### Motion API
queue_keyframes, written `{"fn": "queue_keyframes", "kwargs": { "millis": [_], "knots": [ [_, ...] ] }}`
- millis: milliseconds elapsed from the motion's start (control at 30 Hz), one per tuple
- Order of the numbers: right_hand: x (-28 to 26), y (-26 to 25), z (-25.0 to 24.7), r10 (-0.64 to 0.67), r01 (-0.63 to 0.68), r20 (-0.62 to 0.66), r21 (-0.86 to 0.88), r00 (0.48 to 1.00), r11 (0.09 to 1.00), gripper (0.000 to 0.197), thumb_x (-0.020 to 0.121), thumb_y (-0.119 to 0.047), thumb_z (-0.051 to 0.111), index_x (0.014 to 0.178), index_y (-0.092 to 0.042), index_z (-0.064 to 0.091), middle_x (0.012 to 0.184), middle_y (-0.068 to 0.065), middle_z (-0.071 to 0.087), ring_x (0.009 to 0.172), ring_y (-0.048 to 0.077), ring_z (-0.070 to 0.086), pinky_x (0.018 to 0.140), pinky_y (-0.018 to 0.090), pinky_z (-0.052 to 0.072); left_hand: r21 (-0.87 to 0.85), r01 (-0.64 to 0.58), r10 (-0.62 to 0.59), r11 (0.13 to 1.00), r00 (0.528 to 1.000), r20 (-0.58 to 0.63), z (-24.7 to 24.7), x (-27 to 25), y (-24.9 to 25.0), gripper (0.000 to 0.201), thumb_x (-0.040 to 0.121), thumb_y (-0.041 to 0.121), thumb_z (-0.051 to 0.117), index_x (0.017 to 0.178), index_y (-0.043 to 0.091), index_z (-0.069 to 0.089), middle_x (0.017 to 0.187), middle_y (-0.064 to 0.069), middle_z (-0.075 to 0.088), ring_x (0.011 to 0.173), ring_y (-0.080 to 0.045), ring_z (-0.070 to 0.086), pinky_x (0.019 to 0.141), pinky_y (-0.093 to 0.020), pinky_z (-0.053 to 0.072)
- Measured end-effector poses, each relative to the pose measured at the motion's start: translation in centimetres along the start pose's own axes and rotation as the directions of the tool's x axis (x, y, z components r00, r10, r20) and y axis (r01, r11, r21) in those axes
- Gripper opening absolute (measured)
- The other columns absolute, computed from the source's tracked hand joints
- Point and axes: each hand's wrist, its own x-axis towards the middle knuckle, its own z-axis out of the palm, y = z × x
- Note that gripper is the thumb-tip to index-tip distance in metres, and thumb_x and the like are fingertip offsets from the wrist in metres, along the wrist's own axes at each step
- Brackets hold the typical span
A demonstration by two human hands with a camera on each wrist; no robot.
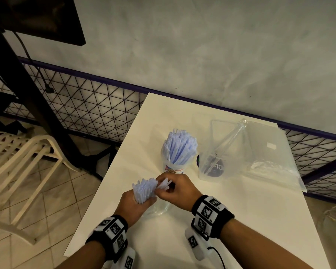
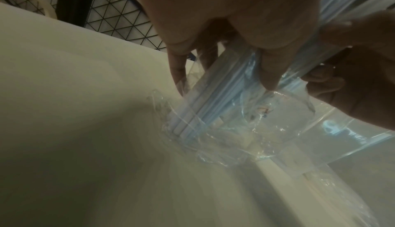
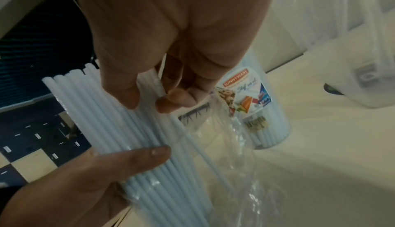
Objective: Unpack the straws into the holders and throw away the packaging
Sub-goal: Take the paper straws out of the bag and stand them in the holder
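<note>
A: Two hands share one bundle of straws (image 1: pixel 145 190). The right hand (image 1: pixel 176 190) pinches a few between thumb and curled fingers (image 3: pixel 171 102), near their upper ends. The left hand (image 1: pixel 133 207) wraps the main bundle lower down, its thumb (image 3: pixel 147 154) lying across the straws.

B: And the wrapper?

A: The clear wrapper (image 2: pixel 224 134) sheathes the lower part of the bundle, below the left fingers, and its crumpled foot touches the table (image 1: pixel 241 220). The upper ends stand bare above the left fist.

B: Which way do the straws run?

A: Their long axis is steep, leaning a little away from the right fingers, tops up and foot down. So I judge the pinched few must come out lengthwise, upward along that axis.

B: Where do they go?

A: Just beyond the right knuckles stands the labelled holder (image 1: pixel 176 166), already packed with straws (image 1: pixel 179 146). To the right of it, further from both hands, is the clear holder (image 1: pixel 214 160), which seems to hold only a few. Past that lies a large plastic bag (image 1: pixel 270 156).

B: Which hand is nearer?

A: The right one, for both holders; the left hand sits on the far side of the bundle. I would guess the right carries and the left steadies the wrapper.
</note>
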Motion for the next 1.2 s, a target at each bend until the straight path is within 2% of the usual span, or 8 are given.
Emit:
{"fn": "queue_keyframes", "kwargs": {
  "millis": [67,133,200,367,667,833,1033,1200],
  "knots": [
    [0.0,0.2,0.3,-0.002,0.002,0.008,0.018,1.0,1.0,0.015,0.08,-0.008,0.074,0.094,-0.009,0.071,0.084,0.004,0.072,0.07,0.004,0.061,0.066,0.016,0.047,0.048,-0.03,0.028,0.998,0.999,0.033,0.0,0.0,0.2,0.037,0.076,0.025,0.08,0.109,0.015,0.066,0.1,-0.004,0.069,0.093,-0.013,0.066,0.086,-0.02,0.047],
    [0.2,0.2,0.6,-0.047,0.047,0.04,0.0,0.998,0.999,0.018,0.08,-0.015,0.079,0.096,-0.012,0.071,0.087,0.001,0.072,0.076,0.009,0.065,0.07,0.022,0.051,0.047,-0.064,0.061,0.997,0.996,0.064,-0.1,0.1,0.1,0.047,0.065,0.051,0.074,0.104,0.026,0.064,0.099,0.003,0.068,0.091,0.005,0.063,0.082,-0.005,0.043],
    [0.3,0.1,0.7,-0.086,0.087,0.051,-0.025,0.995,0.996,0.017,0.082,-0.021,0.081,0.092,-0.011,0.072,0.086,0.002,0.07,0.077,0.009,0.063,0.071,0.021,0.048,0.022,-0.056,0.055,0.998,0.997,0.054,-0.2,0.2,-0.3,0.054,0.055,0.06,0.067,0.1,0.031,0.064,0.099,0.006,0.068,0.09,0.006,0.064,0.081,-0.005,0.044],
    [0.6,0.2,0.0,-0.119,0.12,0.016,-0.134,0.993,0.984,0.019,0.084,-0.021,0.078,0.081,-0.004,0.069,0.079,0.008,0.066,0.072,0.015,0.058,0.068,0.027,0.045,-0.015,-0.017,0.017,1.0,1.0,-0.002,-0.3,0.1,-1.0,0.031,0.074,0.023,0.082,0.103,0.021,0.071,0.092,0.004,0.073,0.083,-0.001,0.068,0.081,-0.025,0.053],
    [0.6,0.3,-0.9,-0.102,0.093,-0.017,-0.278,0.995,0.956,0.019,0.079,-0.02,0.068,0.067,-0.007,0.059,0.065,0.006,0.057,0.062,0.018,0.052,0.06,0.04,0.044,-0.007,-0.041,0.041,0.999,0.998,-0.041,0.0,0.2,-1.2,0.019,0.076,0.022,0.08,0.092,0.023,0.072,0.08,0.008,0.073,0.075,0.002,0.067,0.065,-0.007,0.047],
    [0.3,0.9,-0.8,-0.031,0.031,0.003,-0.25,1.0,0.968,0.005,0.073,-0.019,0.065,0.075,-0.014,0.066,0.073,0.002,0.064,0.071,0.019,0.058,0.068,0.04,0.05,-0.036,-0.024,0.022,0.999,0.999,-0.043,0.2,0.3,-1.4,0.021,0.074,0.022,0.082,0.094,0.023,0.073,0.084,0.011,0.075,0.081,0.002,0.068,0.074,-0.017,0.049],
    [0.4,0.7,-1.0,-0.013,0.028,0.057,-0.271,0.998,0.962,0.022,0.079,-0.032,0.066,0.074,-0.012,0.062,0.073,0.004,0.062,0.07,0.02,0.057,0.068,0.042,0.048,-0.044,-0.016,0.014,0.999,0.999,-0.049,0.2,0.5,-1.3,0.027,0.075,0.018,0.081,0.1,0.015,0.071,0.09,0.003,0.071,0.085,-0.009,0.067,0.081,-0.024,0.049],
    [0.7,-2.7,-5.0,-0.019,0.007,-0.048,-0.24,0.999,0.971,0.019,0.08,-0.03,0.077,0.076,-0.011,0.071,0.073,0.0,0.07,0.066,0.011,0.066,0.065,0.035,0.053,-0.05,0.002,-0.005,0.999,0.998,-0.059,0.2,0.4,-1.6,0.022,0.076,0.018,0.08,0.096,0.017,0.07,0.087,0.005,0.072,0.084,-0.01,0.068,0.079,-0.024,0.049]
  ]
}}
